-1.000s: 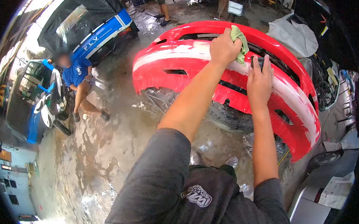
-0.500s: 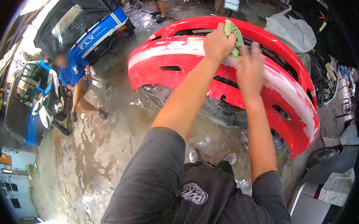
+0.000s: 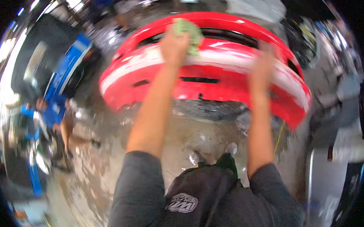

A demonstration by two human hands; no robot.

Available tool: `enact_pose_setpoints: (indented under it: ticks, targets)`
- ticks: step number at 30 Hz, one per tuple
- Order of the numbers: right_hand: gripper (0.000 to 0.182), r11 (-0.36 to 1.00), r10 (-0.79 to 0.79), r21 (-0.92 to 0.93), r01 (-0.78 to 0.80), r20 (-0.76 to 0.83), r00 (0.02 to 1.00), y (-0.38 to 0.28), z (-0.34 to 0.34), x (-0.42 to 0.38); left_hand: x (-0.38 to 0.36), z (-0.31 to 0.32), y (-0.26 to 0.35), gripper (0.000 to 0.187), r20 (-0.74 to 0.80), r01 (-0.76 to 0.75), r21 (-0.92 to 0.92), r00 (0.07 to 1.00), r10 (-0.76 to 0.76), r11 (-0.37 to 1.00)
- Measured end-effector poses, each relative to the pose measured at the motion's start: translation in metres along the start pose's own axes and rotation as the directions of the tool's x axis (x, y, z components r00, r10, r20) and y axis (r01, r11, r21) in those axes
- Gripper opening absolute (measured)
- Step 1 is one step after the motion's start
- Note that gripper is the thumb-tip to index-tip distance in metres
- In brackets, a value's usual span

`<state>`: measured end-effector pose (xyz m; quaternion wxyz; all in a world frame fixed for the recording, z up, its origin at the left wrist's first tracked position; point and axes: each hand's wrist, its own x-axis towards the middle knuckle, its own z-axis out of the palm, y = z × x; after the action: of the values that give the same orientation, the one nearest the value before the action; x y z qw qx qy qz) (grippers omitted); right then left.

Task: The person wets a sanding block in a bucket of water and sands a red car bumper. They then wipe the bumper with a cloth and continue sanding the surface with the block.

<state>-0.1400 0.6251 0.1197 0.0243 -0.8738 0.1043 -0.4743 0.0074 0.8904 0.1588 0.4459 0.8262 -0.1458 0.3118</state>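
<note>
In front of me stands a red car bumper (image 3: pixel 122 91) with a whitish sanded-looking band along its middle and dark openings above and below it. My left hand (image 3: pixel 174 49) is closed on a green cloth (image 3: pixel 189 33) at the upper edge of the band, left of centre. Farther right, my right hand (image 3: pixel 263 65) is over the band, its fingers smeared by motion. Black plastic-looking material (image 3: pixel 214 109) shows beneath the bumper's lower edge.
A person in a blue shirt (image 3: pixel 55 110) sits at the left, near a blue-and-black vehicle (image 3: pixel 64 72). A pale sheet (image 3: pixel 256 6) lies behind the bumper. Wet concrete floor (image 3: pixel 199 133) surrounds my feet. A yellow cord (image 3: pixel 278 141) hangs or lies by the bumper's right end.
My left hand has moved left along the bumper with the green cloth. My right hand, earlier close beside it, is now well apart to the right. The whole view has shifted.
</note>
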Motion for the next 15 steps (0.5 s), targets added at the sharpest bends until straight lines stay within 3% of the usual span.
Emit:
enact_pose_setpoints:
  ticks: [1,3,4,6,8,9,10,12,14,15]
  targets:
    - [0.039,0.998,-0.044,0.047,0.043,0.022,0.999,-0.043,-0.008,0.012,0.002,0.001,-0.011,0.048,0.050,-0.038,-0.120,0.998,0.045,0.992]
    - [0.038,0.983,-0.131,0.135,0.123,0.051,0.990,-0.078,-0.014,0.019,0.006,0.003,-0.019,0.042,0.063,0.031,-0.007,0.998,-0.031,0.999]
    - [0.038,0.934,-0.170,0.322,0.155,0.016,0.985,-0.065,-0.021,0.012,0.000,-0.003,0.001,0.042,0.022,-0.018,-0.105,1.000,0.020,0.994]
    - [0.038,0.964,-0.128,0.237,0.123,0.005,0.992,0.006,-0.037,0.003,-0.002,0.003,0.008,0.043,0.045,0.009,-0.090,0.999,-0.005,0.996]
    - [0.038,0.975,0.053,0.219,-0.036,-0.071,0.996,0.097,-0.049,-0.017,0.003,0.006,-0.003,0.042,0.022,-0.014,0.017,1.000,0.014,1.000]
    - [0.038,0.948,0.220,0.248,-0.200,-0.056,0.974,0.148,-0.056,-0.031,0.001,0.006,0.000,0.042,0.033,-0.010,0.015,0.999,0.009,1.000]
    - [0.038,0.891,0.381,0.282,-0.356,-0.041,0.924,0.197,-0.063,-0.044,0.000,0.008,0.007,0.042,0.042,-0.008,0.016,0.999,0.007,1.000]
    - [0.040,0.775,0.628,0.077,-0.627,0.004,0.778,0.268,-0.066,-0.067,-0.003,0.005,0.014,0.042,0.048,-0.004,0.012,0.999,0.004,1.000]
    - [0.039,0.726,0.683,0.140,-0.674,-0.034,0.729,0.224,-0.063,-0.050,-0.004,0.003,0.019,0.042,0.044,-0.010,-0.012,0.999,0.011,1.000]
    - [0.037,0.696,0.669,0.352,-0.626,0.000,0.744,0.166,-0.056,-0.034,-0.003,0.000,0.017,0.041,0.056,-0.021,-0.050,0.998,0.024,0.999]
